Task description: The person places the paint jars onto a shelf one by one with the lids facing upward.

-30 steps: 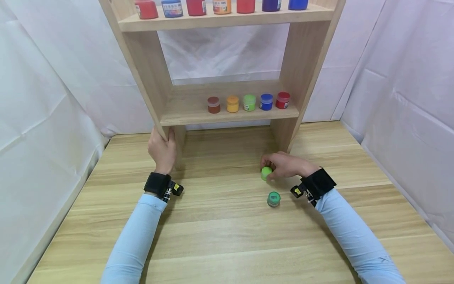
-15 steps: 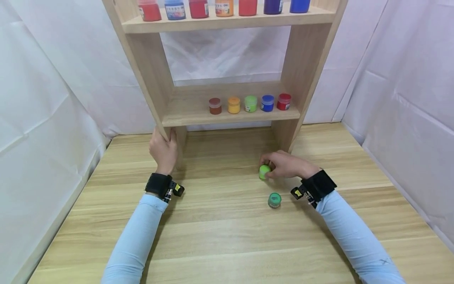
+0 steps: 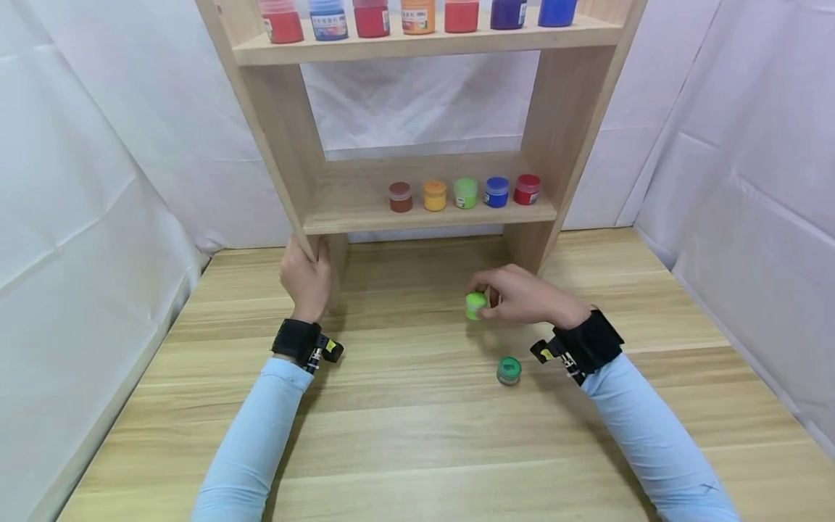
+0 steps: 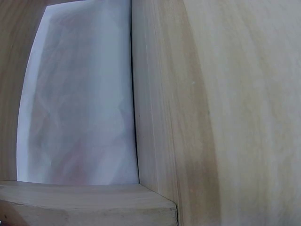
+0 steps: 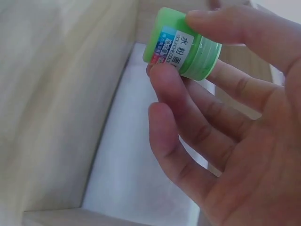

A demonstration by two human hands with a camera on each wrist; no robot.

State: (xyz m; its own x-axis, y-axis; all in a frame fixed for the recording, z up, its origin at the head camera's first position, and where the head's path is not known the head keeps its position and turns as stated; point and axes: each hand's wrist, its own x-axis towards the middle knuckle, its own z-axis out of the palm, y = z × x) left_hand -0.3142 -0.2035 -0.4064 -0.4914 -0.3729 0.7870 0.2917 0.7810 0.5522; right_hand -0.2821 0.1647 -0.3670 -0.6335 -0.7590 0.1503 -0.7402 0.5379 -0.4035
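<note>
My right hand (image 3: pixel 522 293) pinches a small light green paint jar (image 3: pixel 475 306) between thumb and fingers, above the table. In the right wrist view the light green jar (image 5: pixel 181 44) is tilted and its printed label shows. At the lower left upright of the wooden shelf (image 3: pixel 430 221), my left hand (image 3: pixel 306 279) grips the board's edge. Its fingers are partly hidden behind the board, and the left wrist view shows only wood and white cloth. A dark green paint jar (image 3: pixel 509 370) stands on the table, nearer than the right hand.
On the lower shelf board stand a brown jar (image 3: pixel 401 197), an orange jar (image 3: pixel 434 196), another light green jar (image 3: pixel 466 193), a blue jar (image 3: pixel 496 192) and a red jar (image 3: pixel 527 189). Several larger jars line the upper board (image 3: pixel 430 46). White cloth (image 3: pixel 85 181) hangs around the table.
The right hand has raised the light green jar off the table and shifted it slightly left and toward the shelf. The left hand keeps its grip on the upright. The view has shifted slightly.
</note>
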